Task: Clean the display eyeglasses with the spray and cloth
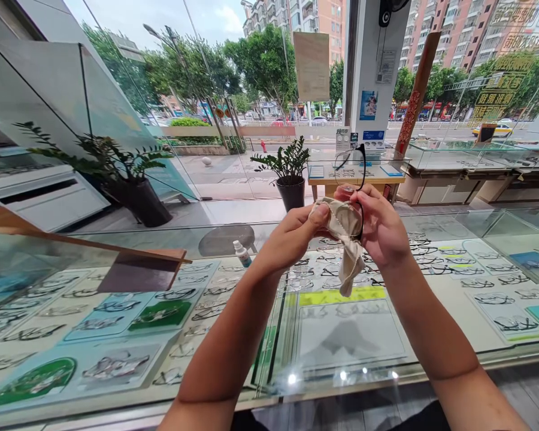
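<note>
I hold a pair of black-framed glasses (351,169) upright above a glass display counter (350,335). My right hand (379,227) is closed on the lower part of the frame. My left hand (296,232) pinches a beige cleaning cloth (347,239) against the lower lens; the cloth's tail hangs down below both hands. The upper lens and one temple stick up above my fingers.
Many spectacle frames lie on trays inside the counter. A small white spray bottle (242,253) stands on the glass left of my hands. A brown board (139,266) sits at the left. Potted plants (290,173) stand beyond, before shop windows facing a street.
</note>
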